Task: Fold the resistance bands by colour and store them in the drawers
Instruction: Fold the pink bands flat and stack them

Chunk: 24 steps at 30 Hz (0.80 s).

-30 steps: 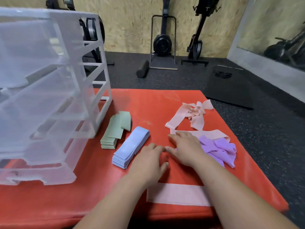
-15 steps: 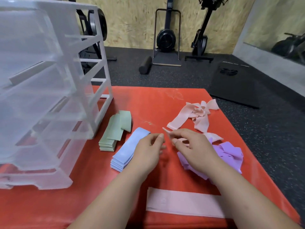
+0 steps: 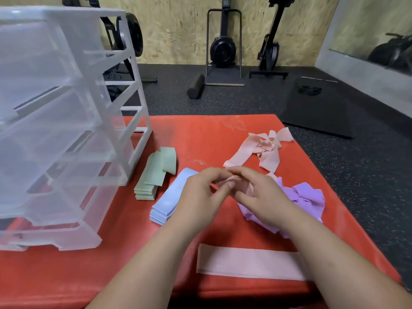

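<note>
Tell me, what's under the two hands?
A pink band, pinched by the left hand and right hand, above the red mat. The right hand hides part of the purple bands.

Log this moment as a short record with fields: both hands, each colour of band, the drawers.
left hand: pinches pink band
right hand: pinches the same band
green stack: folded, beside drawer unit
blue stack: folded, right of green stack
pink pile: loose, unfolded
purple pile: loose, partly behind right hand
flat pink strip: laid out near mat front edge
drawers: no bands seen inside
</note>
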Tool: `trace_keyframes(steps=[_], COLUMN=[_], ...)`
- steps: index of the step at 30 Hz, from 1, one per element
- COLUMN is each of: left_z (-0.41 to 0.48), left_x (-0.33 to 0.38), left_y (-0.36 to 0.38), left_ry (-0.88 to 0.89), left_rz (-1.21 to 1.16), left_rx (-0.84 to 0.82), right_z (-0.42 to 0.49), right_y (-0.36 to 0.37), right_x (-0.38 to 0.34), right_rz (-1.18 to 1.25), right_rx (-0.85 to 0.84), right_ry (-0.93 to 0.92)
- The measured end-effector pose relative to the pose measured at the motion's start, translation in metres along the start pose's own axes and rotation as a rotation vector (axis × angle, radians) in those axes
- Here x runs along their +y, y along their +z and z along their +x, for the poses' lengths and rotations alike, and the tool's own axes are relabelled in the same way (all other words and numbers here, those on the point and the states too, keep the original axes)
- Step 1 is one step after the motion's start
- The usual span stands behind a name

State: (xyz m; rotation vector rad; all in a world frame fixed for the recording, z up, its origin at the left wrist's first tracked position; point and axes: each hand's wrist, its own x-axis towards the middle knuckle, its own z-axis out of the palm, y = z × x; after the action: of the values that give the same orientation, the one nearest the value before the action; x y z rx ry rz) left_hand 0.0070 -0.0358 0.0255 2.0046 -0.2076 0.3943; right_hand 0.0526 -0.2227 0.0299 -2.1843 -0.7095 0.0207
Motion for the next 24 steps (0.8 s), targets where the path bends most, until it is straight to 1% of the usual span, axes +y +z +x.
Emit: trace_keyframes(steps=[2, 3, 4, 6, 8, 10, 12, 15, 17, 19, 21, 24], left_z=[-0.002, -0.002, -0.001, 0.0, -0.005, -0.014, -0.025, -0.039, -0.045, -0.05, -0.054, -0.066], left_x=[0.005, 0.007, 0.006, 0.004, 0.002, 0.007, 0.017, 0.033, 0.041, 0.044, 0.04, 0.031], left_y=[-0.004, -0.006, -0.009, -0.017, -0.025, -0.032, -0.037, -0.039, -0.041, -0.043, -0.046, -0.049], left_ry=[0.046, 0.037, 0.004, -0.066, -0.108, -0.137, -0.149, -0.157, -0.167, -0.169, -0.207, -0.318], left_rz=[0.007, -0.001, -0.026, -0.072, -0.101, -0.15, -0.208, -0.263, -0.282, -0.301, -0.317, -0.347], left_rx=[0.111, 0.178, 0.24, 0.321, 0.344, 0.369, 0.405, 0.453, 0.458, 0.429, 0.38, 0.261], right_z=[0.001, 0.001, 0.0, -0.004, -0.012, -0.022, -0.035, -0.062, -0.085, -0.109, -0.129, -0.153], right_y=[-0.006, -0.01, -0.016, -0.03, -0.044, -0.054, -0.062, -0.075, -0.086, -0.095, -0.104, -0.108], right_x=[0.006, 0.011, 0.015, 0.02, 0.021, 0.02, 0.017, 0.005, -0.006, -0.017, -0.027, -0.035], right_rz=[-0.1, -0.163, -0.193, -0.163, -0.197, -0.284, -0.363, -0.434, -0.412, -0.34, -0.267, -0.049], right_rx=[0.018, 0.045, 0.067, 0.072, 0.052, 0.059, 0.104, 0.199, 0.264, 0.304, 0.325, 0.374], right_ry=[0.016, 0.028, 0.038, 0.054, 0.08, 0.115, 0.144, 0.133, 0.167, 0.243, 0.286, 0.327])
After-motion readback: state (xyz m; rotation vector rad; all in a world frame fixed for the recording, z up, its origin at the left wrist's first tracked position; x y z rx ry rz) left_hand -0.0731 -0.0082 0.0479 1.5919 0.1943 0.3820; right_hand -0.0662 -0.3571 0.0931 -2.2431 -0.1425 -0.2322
